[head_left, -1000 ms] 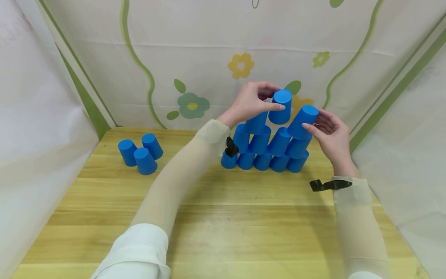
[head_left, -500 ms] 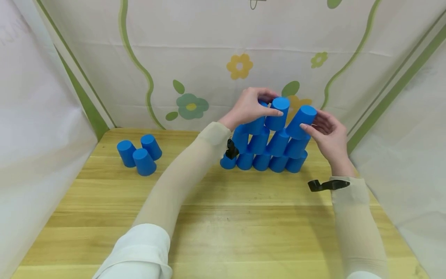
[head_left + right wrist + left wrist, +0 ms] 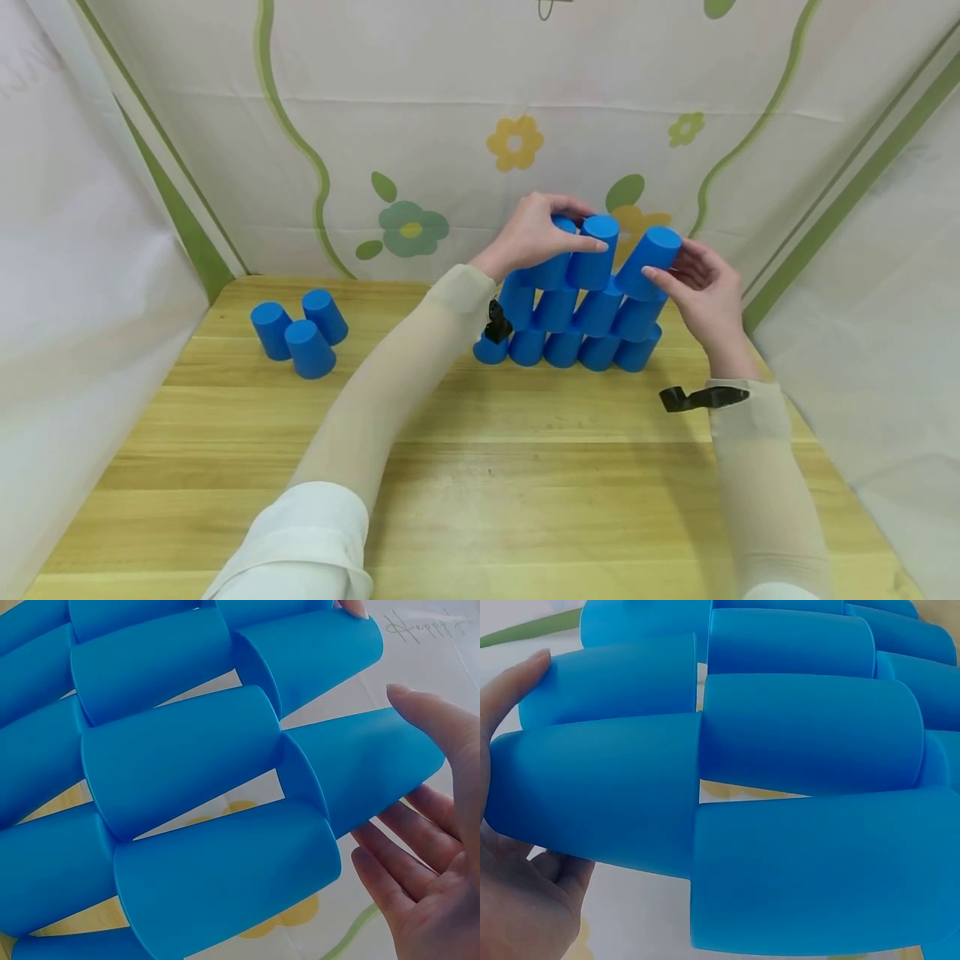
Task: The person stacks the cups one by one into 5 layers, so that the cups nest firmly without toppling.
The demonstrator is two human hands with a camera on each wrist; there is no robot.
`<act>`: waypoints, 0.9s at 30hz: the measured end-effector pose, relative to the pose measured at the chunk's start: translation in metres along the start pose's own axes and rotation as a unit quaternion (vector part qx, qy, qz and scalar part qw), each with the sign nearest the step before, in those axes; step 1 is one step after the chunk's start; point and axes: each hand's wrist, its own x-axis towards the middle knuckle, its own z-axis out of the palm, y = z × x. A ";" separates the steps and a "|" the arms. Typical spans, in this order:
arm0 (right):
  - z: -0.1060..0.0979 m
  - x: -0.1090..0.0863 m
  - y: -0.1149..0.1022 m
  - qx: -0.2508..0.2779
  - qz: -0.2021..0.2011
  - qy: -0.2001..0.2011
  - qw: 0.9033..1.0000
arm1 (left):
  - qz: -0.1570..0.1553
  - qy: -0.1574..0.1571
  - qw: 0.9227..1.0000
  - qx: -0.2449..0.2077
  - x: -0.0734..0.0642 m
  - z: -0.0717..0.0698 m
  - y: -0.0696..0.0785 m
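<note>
Upside-down blue cups form a stepped wall. Its top row has a left cup (image 3: 592,795), a middle cup (image 3: 594,258) and a right cup (image 3: 649,263). My left hand (image 3: 534,233) reaches past the left cup and holds the middle one, thumb on its front; the fingers behind are partly hidden. The middle cup stands on the second row, close beside the left one. With thumb in front and fingers behind, my right hand (image 3: 708,292) holds the right cup at the wall's end. In the right wrist view, that thumb lies near the right cup's closed end (image 3: 420,739).
Three more blue cups (image 3: 310,348) stand upside down at the left of the wooden table (image 3: 480,500). A white fabric backdrop (image 3: 435,67) with printed flowers rises right behind the wall, and white side panels (image 3: 67,292) flank the table.
My left hand has lowered the middle cup, moving it slightly left onto the second row beside the left cup. My right hand stays at the right cup, nearly unmoved.
</note>
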 end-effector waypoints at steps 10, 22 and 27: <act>0.004 0.000 0.001 0.001 -0.002 0.002 1.000 | 0.000 -0.015 1.000 0.018 0.001 0.000 0.000; 0.005 0.000 0.001 0.000 0.002 -0.007 1.000 | -0.005 -0.024 0.999 0.031 0.001 0.000 0.001; 0.004 0.000 0.000 0.004 -0.002 -0.005 1.000 | -0.002 -0.010 1.000 0.020 -0.001 -0.003 0.003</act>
